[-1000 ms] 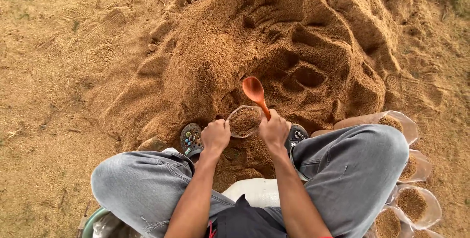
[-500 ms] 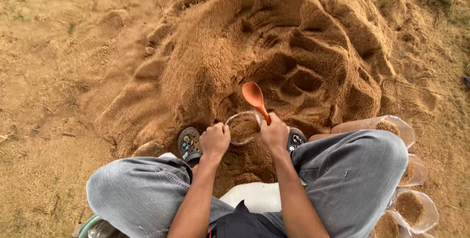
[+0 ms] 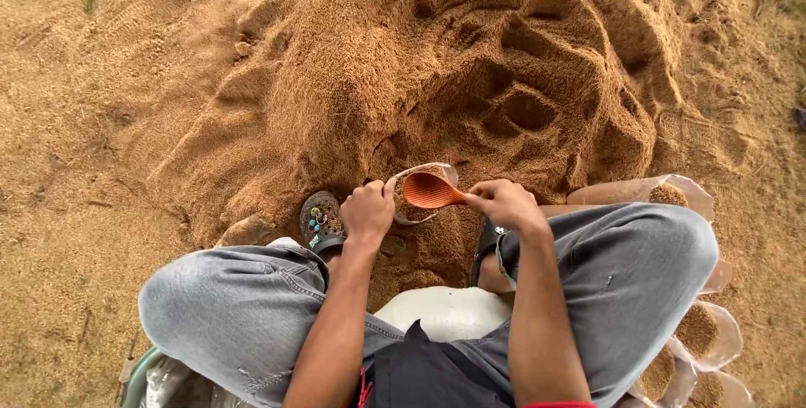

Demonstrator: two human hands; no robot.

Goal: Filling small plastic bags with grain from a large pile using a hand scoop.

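Ground (image 3: 75, 206): sandy, tan soil, loose and grainy, marked with shoe prints near the top left corner.
Heap (image 3: 437, 64): a broad mound of brown, fibrous sawdust-like material rising from the ground, its face scooped into hollows and ridges.
Legs: bent knees in grey jeans (image 3: 243, 307), spread wide to either side of the heap's near foot; dark sandals at the heap's edge, the left one with coloured beads.
White sack (image 3: 445, 311): smooth, pale, lying between the knees.
Filled bags (image 3: 672, 194): clear plastic pouches packed with the brown material, ranged along the right side of the ground, beside and below the right knee.
Left hand (image 3: 368, 211): arm reaching straight forward, fingers curled around the rim of a small clear bag (image 3: 420, 206), holding its mouth open at the foot of the heap.
Right hand (image 3: 504, 204): wrist turned inward, fingers pinched shut on the handle of an orange plastic scoop (image 3: 430, 190).
Scoop: smooth, oval bowl, lying sideways over the bag's mouth, touching the brown fill inside.
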